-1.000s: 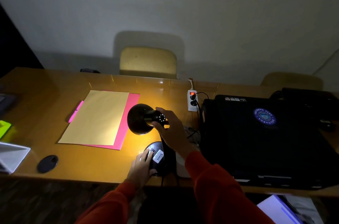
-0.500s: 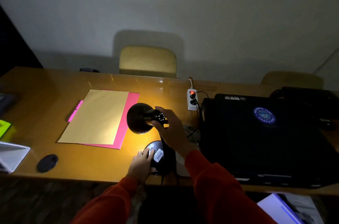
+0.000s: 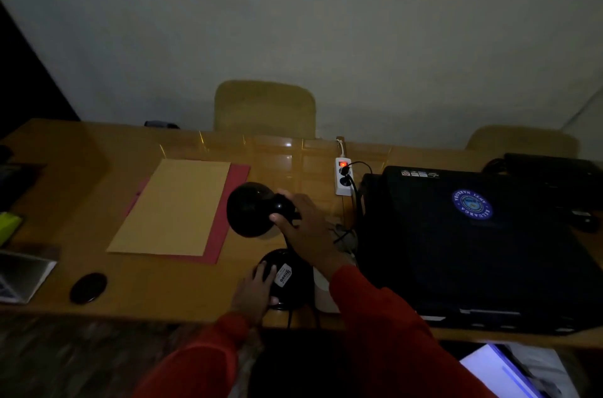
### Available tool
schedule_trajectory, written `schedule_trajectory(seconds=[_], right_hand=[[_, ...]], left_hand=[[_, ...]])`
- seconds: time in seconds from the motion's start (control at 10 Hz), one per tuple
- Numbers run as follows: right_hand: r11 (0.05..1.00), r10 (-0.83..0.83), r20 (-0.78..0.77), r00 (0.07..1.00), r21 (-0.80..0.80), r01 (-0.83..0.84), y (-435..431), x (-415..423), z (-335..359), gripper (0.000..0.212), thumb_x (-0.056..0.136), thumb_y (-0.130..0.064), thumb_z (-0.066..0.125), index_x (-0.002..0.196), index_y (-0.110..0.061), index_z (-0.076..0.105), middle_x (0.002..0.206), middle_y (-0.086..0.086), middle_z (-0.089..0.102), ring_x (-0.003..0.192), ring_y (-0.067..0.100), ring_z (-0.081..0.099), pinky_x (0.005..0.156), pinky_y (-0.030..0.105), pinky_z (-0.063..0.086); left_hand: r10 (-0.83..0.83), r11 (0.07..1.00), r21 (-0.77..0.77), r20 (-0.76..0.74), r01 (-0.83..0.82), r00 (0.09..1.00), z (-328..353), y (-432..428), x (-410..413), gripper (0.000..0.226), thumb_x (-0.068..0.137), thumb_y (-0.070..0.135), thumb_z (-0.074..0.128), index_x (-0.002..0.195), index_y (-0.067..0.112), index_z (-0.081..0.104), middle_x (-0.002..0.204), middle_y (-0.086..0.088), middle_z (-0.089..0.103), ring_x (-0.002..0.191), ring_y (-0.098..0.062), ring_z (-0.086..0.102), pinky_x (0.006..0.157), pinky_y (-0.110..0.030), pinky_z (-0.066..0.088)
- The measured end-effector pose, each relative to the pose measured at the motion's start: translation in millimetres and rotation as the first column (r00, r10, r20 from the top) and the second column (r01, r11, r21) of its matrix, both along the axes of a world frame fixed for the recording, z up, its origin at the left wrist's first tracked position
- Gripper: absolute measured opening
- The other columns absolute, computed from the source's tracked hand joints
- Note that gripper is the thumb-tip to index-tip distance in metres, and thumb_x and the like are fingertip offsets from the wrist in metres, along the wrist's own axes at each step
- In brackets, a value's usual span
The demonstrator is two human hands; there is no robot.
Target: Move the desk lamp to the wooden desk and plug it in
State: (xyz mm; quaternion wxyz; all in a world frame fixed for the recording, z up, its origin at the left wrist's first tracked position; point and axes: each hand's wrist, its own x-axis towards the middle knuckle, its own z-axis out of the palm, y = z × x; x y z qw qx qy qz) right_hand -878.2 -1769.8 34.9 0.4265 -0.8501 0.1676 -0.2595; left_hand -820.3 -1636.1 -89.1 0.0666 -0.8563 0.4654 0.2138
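The black dome-shaded desk lamp point(image 3: 254, 211), glowing a moment ago, is now dark on the wooden tabletop point(image 3: 98, 176). The right hand point(image 3: 303, 228) still grips its head; the left hand point(image 3: 254, 290) presses its round base. Its plug seems seated in the white power strip point(image 3: 343, 177), so the task looks nearly finished.

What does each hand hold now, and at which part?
Right hand grips the desk lamp at the neck just behind its shade. Left hand rests on the lamp's round base, fingers on top.
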Motion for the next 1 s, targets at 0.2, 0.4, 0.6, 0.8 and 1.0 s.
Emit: schedule_trajectory(seconds=[0.2, 0.4, 0.6, 0.8, 1.0], right_hand=[[1.000, -0.008, 0.028, 1.000, -0.017, 0.008, -1, 1, 0, 0.043, 0.089, -0.024, 0.063, 0.129, -0.015, 0.051, 0.117, 0.015, 0.055, 0.102, 0.027, 0.057, 0.083, 0.047, 0.055], [1.000, 0.009, 0.002, 1.000, -0.012, -0.009, -1, 0, 1, 0.045, 0.089, -0.025, 0.062, 0.132, -0.018, 0.048, 0.117, 0.015, 0.054, 0.104, 0.026, 0.055, 0.087, 0.047, 0.053], [0.998, 0.047, -0.177, 0.983, 0.046, -0.040, -9, -11, -2, 0.076, 0.087, -0.033, 0.061, 0.147, -0.022, 0.016, 0.138, 0.014, 0.046, 0.120, 0.025, 0.051, 0.098, 0.045, 0.049], [0.994, 0.040, -0.519, 0.854, 0.107, 0.018, -18, -47, -8, 0.082, 0.085, -0.030, 0.064, 0.147, -0.009, 0.016, 0.130, 0.014, 0.049, 0.117, 0.024, 0.048, 0.102, 0.039, 0.043], [0.990, 0.093, -0.719, 0.689, -0.007, -0.141, -7, -75, 30, 0.056, 0.088, -0.023, 0.061, 0.130, 0.008, 0.041, 0.133, 0.024, 0.050, 0.125, 0.038, 0.046, 0.100, 0.040, 0.041]], left_hand=[[-0.014, 1.000, 0.016, 0.050, 0.013, 0.999, -5, -3, 0, 0.074, 0.097, 0.043, 0.041, 0.149, 0.013, -0.002, 0.160, -0.015, 0.003, 0.142, -0.037, 0.017, 0.112, -0.045, 0.028], [0.010, 1.000, 0.005, -0.009, -0.010, 1.000, 2, -4, 4, 0.071, 0.096, 0.040, 0.045, 0.149, 0.014, 0.005, 0.160, -0.013, 0.006, 0.142, -0.036, 0.019, 0.113, -0.046, 0.029], [0.068, 0.992, -0.101, -0.120, -0.080, 0.990, 21, 7, 12, 0.048, 0.096, 0.027, 0.045, 0.141, 0.015, 0.035, 0.147, -0.009, 0.038, 0.127, -0.032, 0.046, 0.100, -0.043, 0.045], [0.058, 0.982, -0.167, -0.187, -0.090, 0.981, 58, 28, 13, 0.042, 0.094, 0.023, 0.047, 0.135, 0.013, 0.045, 0.137, -0.011, 0.052, 0.123, -0.029, 0.051, 0.095, -0.039, 0.048], [0.031, 0.975, -0.212, -0.165, -0.066, 0.986, 125, 48, 21, 0.041, 0.094, 0.022, 0.049, 0.134, 0.014, 0.047, 0.129, -0.011, 0.061, 0.115, -0.027, 0.056, 0.090, -0.036, 0.049]])
